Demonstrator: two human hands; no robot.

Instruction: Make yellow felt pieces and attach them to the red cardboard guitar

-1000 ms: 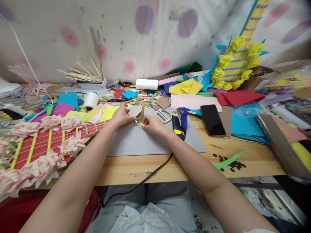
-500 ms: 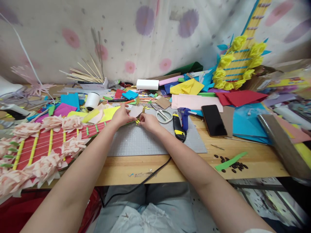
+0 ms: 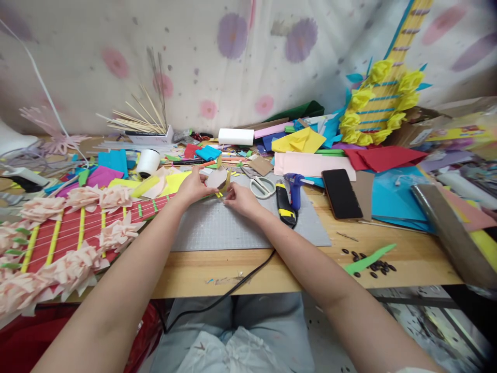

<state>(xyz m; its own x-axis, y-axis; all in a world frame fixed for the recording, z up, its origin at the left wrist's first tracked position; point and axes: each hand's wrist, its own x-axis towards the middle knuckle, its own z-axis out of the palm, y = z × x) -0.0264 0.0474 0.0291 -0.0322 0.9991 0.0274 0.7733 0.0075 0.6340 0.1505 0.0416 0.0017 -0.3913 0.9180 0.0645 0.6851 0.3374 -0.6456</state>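
A red paper guitar (image 3: 72, 235), trimmed with pale pink paper flowers (image 3: 72, 269), lies at the left, its neck running under my left forearm. My left hand (image 3: 192, 187) is closed around the far end of that neck, beside a greyish head piece (image 3: 216, 178). Small yellow strips (image 3: 219, 194) show between my hands. Just right of them, my right hand (image 3: 241, 200) is closed in a pinch; whatever its fingertips hold is too small to make out. Both hands are over the grey cutting mat (image 3: 248, 233). White-handled scissors (image 3: 263, 187) lie right of my right hand.
A blue glue gun (image 3: 295, 189) and a yellow-black cutter (image 3: 284, 204) lie on the mat's right side. Further right is a phone (image 3: 341, 194). Black beads (image 3: 375, 267) sit near the front edge. A yellow-flowered guitar (image 3: 378, 106) stands behind; a cable (image 3: 233, 288) crosses the edge.
My right hand has drawn slightly right and down from the neck's end, and the small yellow strips show more clearly. My left hand stays in place.
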